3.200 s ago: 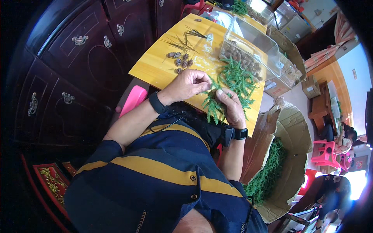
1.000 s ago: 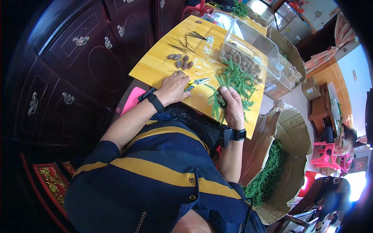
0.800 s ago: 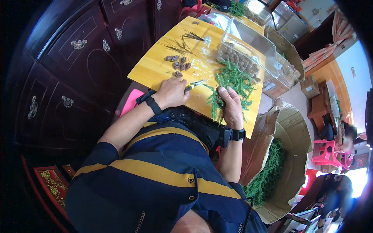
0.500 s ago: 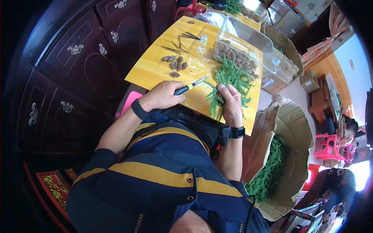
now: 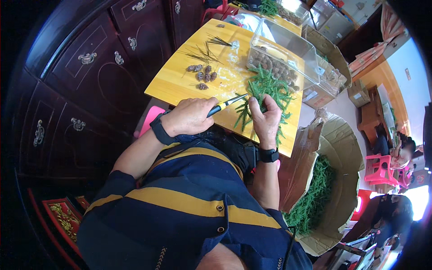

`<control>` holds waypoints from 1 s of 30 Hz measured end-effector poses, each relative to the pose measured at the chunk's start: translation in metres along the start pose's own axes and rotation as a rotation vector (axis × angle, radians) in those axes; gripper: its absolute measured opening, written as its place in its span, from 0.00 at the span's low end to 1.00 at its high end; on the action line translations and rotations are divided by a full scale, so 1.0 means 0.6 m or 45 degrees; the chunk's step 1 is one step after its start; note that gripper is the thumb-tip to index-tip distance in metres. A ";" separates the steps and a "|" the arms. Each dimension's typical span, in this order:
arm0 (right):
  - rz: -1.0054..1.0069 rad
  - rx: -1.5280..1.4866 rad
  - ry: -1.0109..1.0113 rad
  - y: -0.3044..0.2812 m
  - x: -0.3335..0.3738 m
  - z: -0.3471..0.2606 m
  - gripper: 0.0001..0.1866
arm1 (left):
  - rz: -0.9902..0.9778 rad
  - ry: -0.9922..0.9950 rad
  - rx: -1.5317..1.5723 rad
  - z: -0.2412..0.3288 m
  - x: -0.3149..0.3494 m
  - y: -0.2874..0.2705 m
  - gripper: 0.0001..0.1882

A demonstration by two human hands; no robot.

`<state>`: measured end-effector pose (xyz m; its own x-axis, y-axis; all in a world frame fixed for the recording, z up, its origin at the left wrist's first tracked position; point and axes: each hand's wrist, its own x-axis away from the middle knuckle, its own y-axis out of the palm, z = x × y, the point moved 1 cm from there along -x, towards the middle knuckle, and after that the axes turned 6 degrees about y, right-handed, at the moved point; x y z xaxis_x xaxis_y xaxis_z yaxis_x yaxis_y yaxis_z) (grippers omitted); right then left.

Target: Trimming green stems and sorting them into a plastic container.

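Observation:
My left hand (image 5: 191, 116) is closed round a slim hand tool (image 5: 220, 107) with a black-and-yellow handle and a narrow metal end; its exact kind is unclear. The tool's tip reaches right, into artificial green sprigs (image 5: 272, 85) at the table's right side. Among those sprigs is my right hand (image 5: 266, 119), thumb and fingers curled round a green sprig (image 5: 244, 112) whose leafy end hangs toward the table edge. Some of the grip is hidden by the leaves. Several brown pine cones (image 5: 207, 69) and thin dark wires (image 5: 202, 54) lie beyond my left hand on the yellow table (image 5: 168, 83).
A clear plastic bin (image 5: 310, 56) of brown cones stands at the table's far right. A large cardboard box (image 5: 344, 148) with more greenery (image 5: 317, 193) is at my right. Dark cabinets (image 5: 90, 81) line the left. A person (image 5: 391, 216) is at the far right.
The tool's tip has shifted right, into the greens near my right thumb. My left hand has moved slightly. My right hand has turned, its thumb and forefinger now farther apart.

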<state>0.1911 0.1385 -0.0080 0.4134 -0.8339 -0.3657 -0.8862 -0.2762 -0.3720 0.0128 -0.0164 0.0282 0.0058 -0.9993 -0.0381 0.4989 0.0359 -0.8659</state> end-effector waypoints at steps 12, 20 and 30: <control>0.108 0.266 -0.319 0.002 0.003 -0.018 0.10 | 0.040 -0.041 -0.164 0.010 -0.003 0.009 0.20; -0.381 -0.651 0.517 -0.006 0.000 0.018 0.07 | 0.014 0.014 0.030 0.001 -0.004 0.011 0.16; -0.740 -1.402 0.750 -0.008 0.006 0.046 0.14 | 0.053 0.246 0.191 -0.009 -0.011 0.008 0.14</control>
<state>0.2026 0.1501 -0.0311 0.8737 -0.4705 0.1234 -0.4389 -0.6531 0.6172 0.0103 -0.0093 0.0215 -0.1296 -0.9752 -0.1795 0.6247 0.0603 -0.7785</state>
